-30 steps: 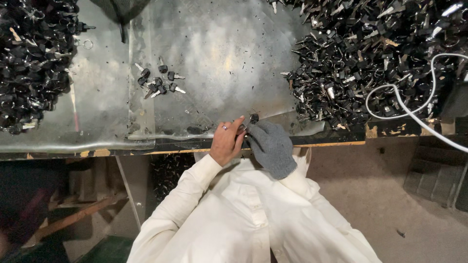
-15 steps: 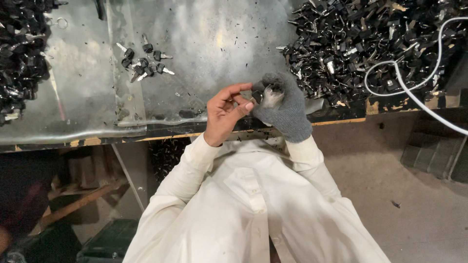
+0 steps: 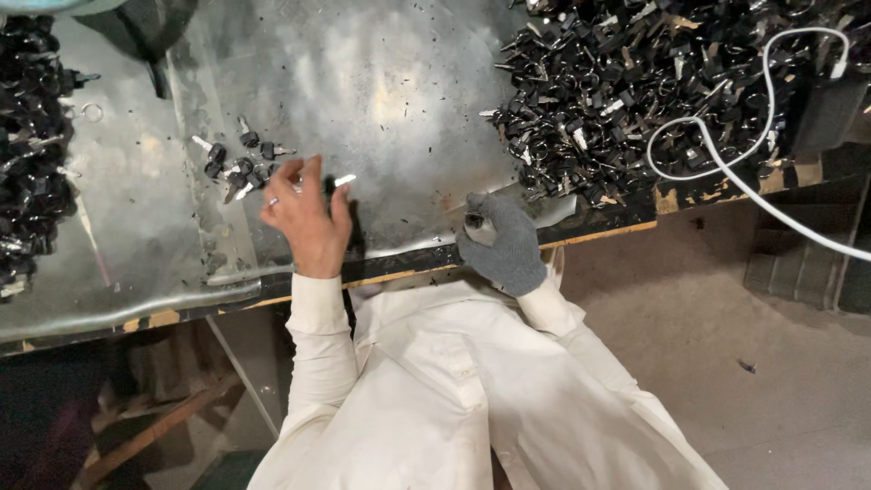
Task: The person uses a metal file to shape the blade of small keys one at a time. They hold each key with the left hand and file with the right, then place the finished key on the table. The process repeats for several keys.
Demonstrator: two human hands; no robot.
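My bare left hand (image 3: 304, 216) reaches out over the metal sheet and holds a key (image 3: 339, 182) with a black head and a silver blade at its fingertips. Just left of it lies a small group of similar keys (image 3: 238, 163). My right hand (image 3: 501, 243), in a grey glove, rests at the table's front edge, closed around a small dark metal piece (image 3: 474, 220); I cannot tell what the piece is. The two hands are well apart.
A big heap of black-headed keys (image 3: 635, 82) covers the table's far right, with a white cable (image 3: 717, 159) looping over it. Another heap (image 3: 32, 136) fills the far left. The shiny metal sheet (image 3: 399, 100) lies between them. Concrete floor (image 3: 726, 363) lies to the right.
My hands were together at the table's edge. My left hand has since swung out to the left with a key, towards the small group. The gloved right hand stayed at the edge.
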